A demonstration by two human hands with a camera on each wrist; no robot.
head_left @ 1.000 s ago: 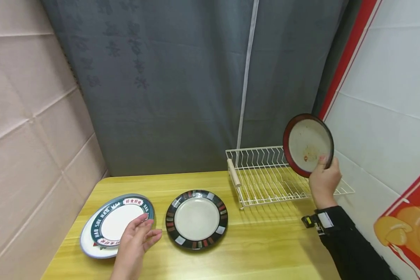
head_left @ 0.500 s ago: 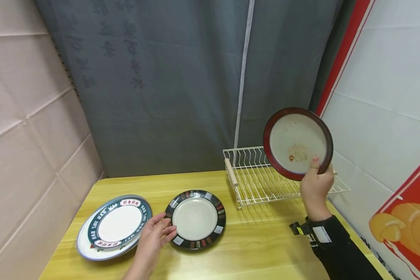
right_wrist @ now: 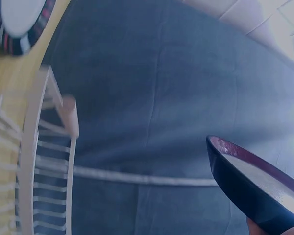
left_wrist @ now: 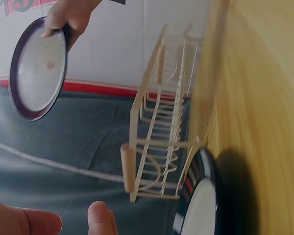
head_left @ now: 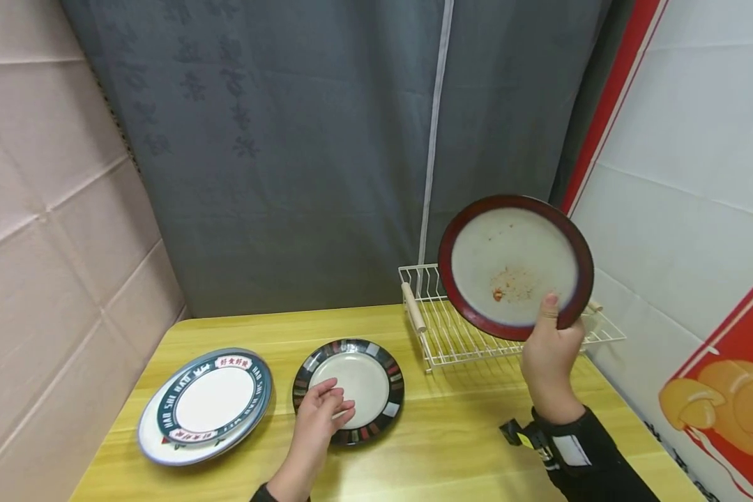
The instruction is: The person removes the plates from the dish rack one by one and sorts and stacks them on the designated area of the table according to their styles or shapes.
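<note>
My right hand (head_left: 549, 355) grips the lower right rim of a red-brown-rimmed plate (head_left: 508, 244), thumb on its face. This plate is held tilted up above the dish rack (head_left: 461, 341), and brownish stains mark its pale centre. In the right wrist view the plate (right_wrist: 255, 186) shows its dark underside. My left hand (head_left: 320, 418) hovers over the left part of a plate with a dark patterned rim (head_left: 393, 376), its fingers loosely bent and holding nothing. Thumb and fingertips (left_wrist: 100, 215) stand apart in the left wrist view.
At the left of the wooden table (head_left: 452, 432) lies a green-rimmed plate with lettering (head_left: 216, 397), stacked on a larger white oval plate (head_left: 153, 439). The white wire rack has wooden handles (head_left: 413, 307). A grey curtain (head_left: 288, 174) hangs behind, and a white wall (head_left: 696, 174) rises at the right.
My right hand has brought the red-brown-rimmed plate left and nearer, turning its face more toward me. My left hand has moved right, from beside the stacked plates to over the dark-rimmed plate.
</note>
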